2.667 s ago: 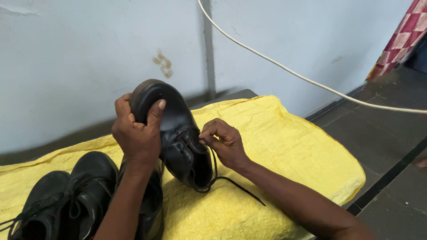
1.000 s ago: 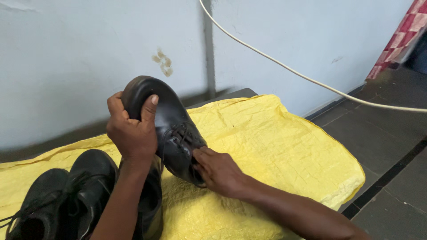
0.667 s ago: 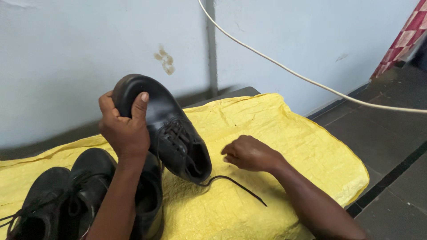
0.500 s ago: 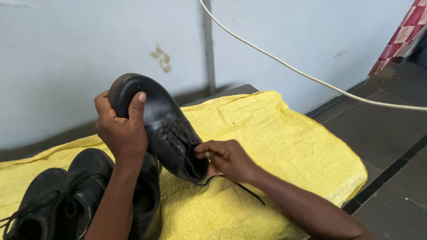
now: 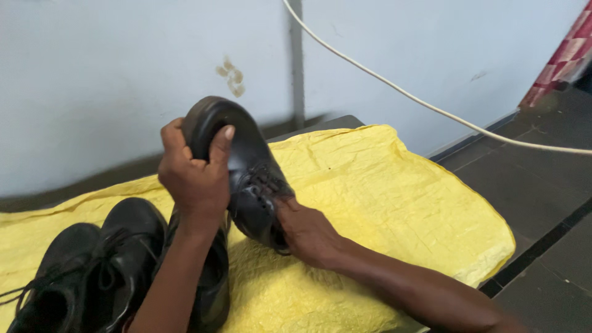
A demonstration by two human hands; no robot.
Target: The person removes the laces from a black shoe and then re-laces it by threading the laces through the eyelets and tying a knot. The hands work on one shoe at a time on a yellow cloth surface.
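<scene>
Head camera looks down on your left hand (image 5: 196,179), which is wrapped tightly around the rounded toe of a black shoe (image 5: 246,169) and holds it raised and tilted above a yellow cloth (image 5: 394,203). Your thumb lies over the smooth, dull leather of the toe cap, and your fingers curl round the far side, out of sight. Your right hand (image 5: 308,233) sits at the lower, laced end of the shoe, touching it near the opening. Its fingers are tucked against the leather and mostly hidden, so you cannot tell whether they pinch a lace or only press on the shoe.

That cloth is crinkled and papery, draped over a low surface beside a dark tiled floor (image 5: 542,203). More black shoes (image 5: 98,271) lie on the cloth at the lower left, lace-up and matte, partly cut off by the bottom edge; one is half hidden under your left forearm. Behind, a pale wall (image 5: 111,74) carries a small patchy mark, and a white cord (image 5: 419,102) slants across it.
</scene>
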